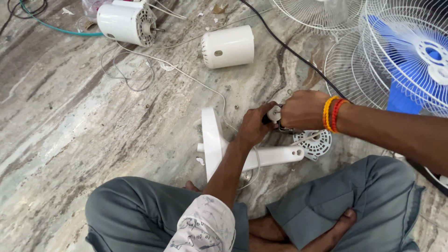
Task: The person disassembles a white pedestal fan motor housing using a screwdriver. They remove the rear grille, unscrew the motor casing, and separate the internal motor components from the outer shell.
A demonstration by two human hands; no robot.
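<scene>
Both hands met over the fan stand lying on the marble floor (70, 116). The left hand (252, 126) was closed around a small white part (274, 113) with a dark piece beside it, and the right hand (302, 109), wearing orange and red thread bands (331, 114) at the wrist, was clenched against that same part from the other side. Just beneath them lay the white fan stand (261, 156), its flat base (211, 140) standing on edge between the knees and a round vented plate (316, 144) at its far end. A thin white cord (196, 81) ran away toward the floor's far edge, where a white motor (125, 23) and a white motor cover (227, 46) lay well apart. Wire fan guards (373, 60) and a blue blade (410, 51) filled the far right corner.
</scene>
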